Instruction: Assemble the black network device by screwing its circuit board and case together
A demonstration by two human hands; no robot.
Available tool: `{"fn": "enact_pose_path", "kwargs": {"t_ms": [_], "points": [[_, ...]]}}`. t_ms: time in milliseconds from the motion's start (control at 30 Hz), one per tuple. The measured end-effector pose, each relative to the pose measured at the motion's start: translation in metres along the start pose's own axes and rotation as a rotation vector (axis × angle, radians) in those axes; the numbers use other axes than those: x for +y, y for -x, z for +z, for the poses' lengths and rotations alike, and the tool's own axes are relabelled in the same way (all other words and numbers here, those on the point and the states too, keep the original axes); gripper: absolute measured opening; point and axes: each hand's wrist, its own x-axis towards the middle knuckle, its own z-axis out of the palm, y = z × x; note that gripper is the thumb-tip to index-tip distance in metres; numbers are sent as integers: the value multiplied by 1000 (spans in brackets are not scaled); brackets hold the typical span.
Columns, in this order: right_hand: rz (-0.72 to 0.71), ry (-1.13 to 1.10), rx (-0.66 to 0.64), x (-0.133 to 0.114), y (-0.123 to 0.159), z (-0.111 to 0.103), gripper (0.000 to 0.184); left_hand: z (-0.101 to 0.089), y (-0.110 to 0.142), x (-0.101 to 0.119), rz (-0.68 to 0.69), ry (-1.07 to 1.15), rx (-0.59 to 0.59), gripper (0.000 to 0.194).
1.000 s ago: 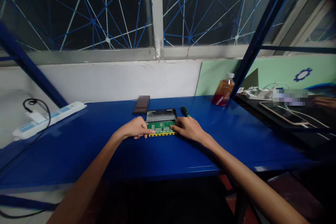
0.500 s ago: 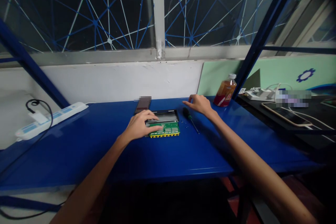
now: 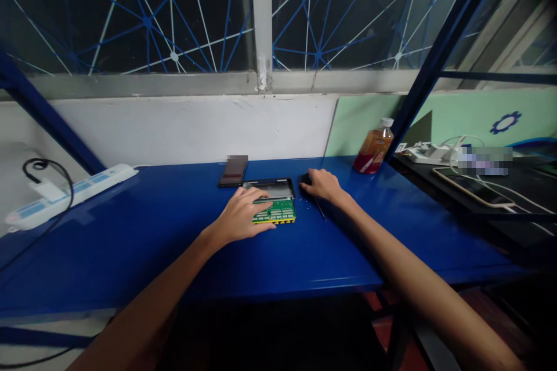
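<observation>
A green circuit board (image 3: pixel 282 207) with a yellow strip along its front edge lies on the blue table. My left hand (image 3: pixel 239 215) is closed over the board's left end, thumb along the front edge and fingers across the top. Against the board's back side sits a black rectangular frame or casing (image 3: pixel 292 185), partly covered by those fingers. My right hand (image 3: pixel 322 184) has its fingers around the dark handle of a screwdriver (image 3: pixel 320 209), whose shaft points toward me on the table. Several tiny screws (image 3: pixel 308 206) are scattered between board and screwdriver.
A dark phone-like slab (image 3: pixel 234 173) lies behind my left hand. At the back right stands a drink bottle (image 3: pixel 373 148). A white power strip (image 3: pixel 73 194) with a black cable lies at the left. Another phone (image 3: pixel 472 188) and white cables rest on the black surface at right.
My right hand has lowered onto the screwdriver handle and closed around it. My left thumb has shifted from the board's top to its front edge. The view has tilted slightly.
</observation>
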Motion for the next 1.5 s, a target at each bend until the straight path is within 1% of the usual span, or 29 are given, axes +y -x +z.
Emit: {"fn": "enact_pose_path", "kwargs": {"t_ms": [167,433,567,733,767,833,1100,1500], "points": [[4,-27,33,2,1,-3,38,-1,0,1,-5,-2,-1,43],[53,-169,186,6,5,-17,45,-2,0,0,-19,15,-14,44],[55,-312,334,8,5,-21,49,-2,0,-1,-22,21,-16,45],[12,-647,619,9,8,-29,47,-2,0,-1,-23,26,-15,45],[8,-700,658,9,9,-30,48,-2,-1,0,-23,28,-12,45],[2,-774,695,8,10,-30,50,-3,-1,0,-24,37,-10,45],[-59,-844,688,2,12,-26,49,-6,-3,2,-47,81,-11,53],[-84,-745,586,0,12,-23,47,-6,-2,3,-44,79,-10,51]]}}
